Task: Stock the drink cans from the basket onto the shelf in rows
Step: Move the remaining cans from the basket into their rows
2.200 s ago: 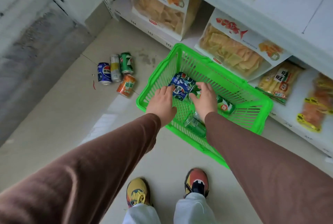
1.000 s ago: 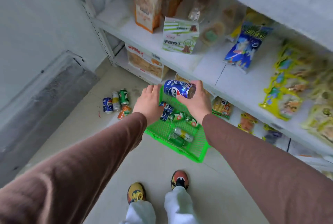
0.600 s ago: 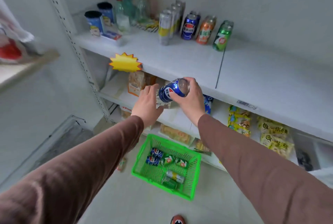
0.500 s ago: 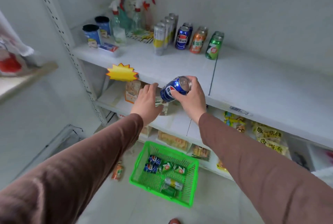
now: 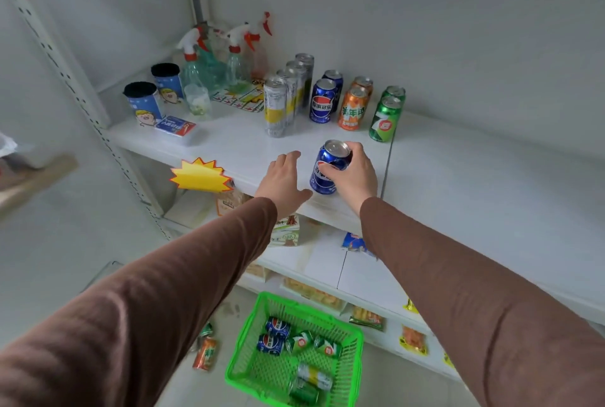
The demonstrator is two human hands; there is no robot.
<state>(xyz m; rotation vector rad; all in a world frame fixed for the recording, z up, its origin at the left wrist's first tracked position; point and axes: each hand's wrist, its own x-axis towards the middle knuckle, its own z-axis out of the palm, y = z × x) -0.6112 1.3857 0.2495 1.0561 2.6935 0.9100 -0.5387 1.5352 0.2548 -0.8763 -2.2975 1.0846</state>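
On the shelf (image 5: 235, 148) front, blue can (image 5: 329, 166) upright, gripped by right hand (image 5: 352, 174), left hand (image 5: 283, 177) beside, fingers spread

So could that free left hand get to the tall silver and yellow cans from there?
Probably yes. The left hand is open over the shelf front, holding nothing, and only bare shelf lies between it and the nearest tall can. The right hand is off to the side.

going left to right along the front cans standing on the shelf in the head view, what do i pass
Tall silver and yellow can → blue pepsi can → orange can → green 7up can. The blue can gripped by the right hand sits nearer the shelf's edge.
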